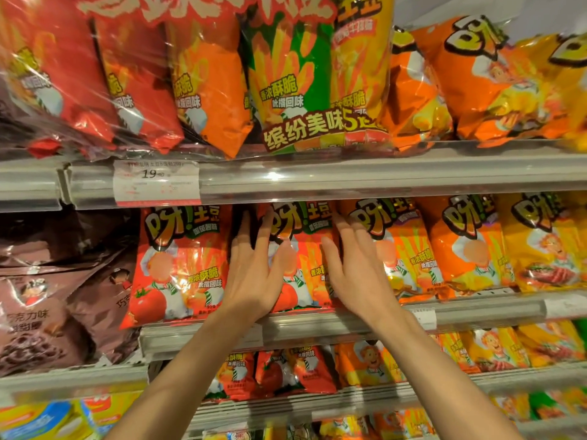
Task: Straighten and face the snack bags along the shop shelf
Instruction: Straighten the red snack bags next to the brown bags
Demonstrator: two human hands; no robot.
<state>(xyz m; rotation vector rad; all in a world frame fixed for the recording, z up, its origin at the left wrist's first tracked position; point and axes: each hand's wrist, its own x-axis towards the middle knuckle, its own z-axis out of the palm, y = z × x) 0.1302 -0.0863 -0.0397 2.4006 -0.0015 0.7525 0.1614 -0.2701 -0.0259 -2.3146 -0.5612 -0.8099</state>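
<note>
A red tomato-flavour snack bag (300, 249) stands upright on the middle shelf (317, 325), between another red bag (179, 265) on its left and an orange bag (403, 249) on its right. My left hand (254, 274) lies flat against the red bag's left edge, fingers straight and pointing up. My right hand (352, 268) presses its right edge in the same way, fingers extended. The bag's lower middle shows between my hands.
The top shelf holds big multipacks (286, 74) above a price tag (155, 182). Brown chocolate bags (57, 296) lean at the left. More orange and yellow bags (540, 246) fill the right. Lower shelves carry smaller bags (286, 373).
</note>
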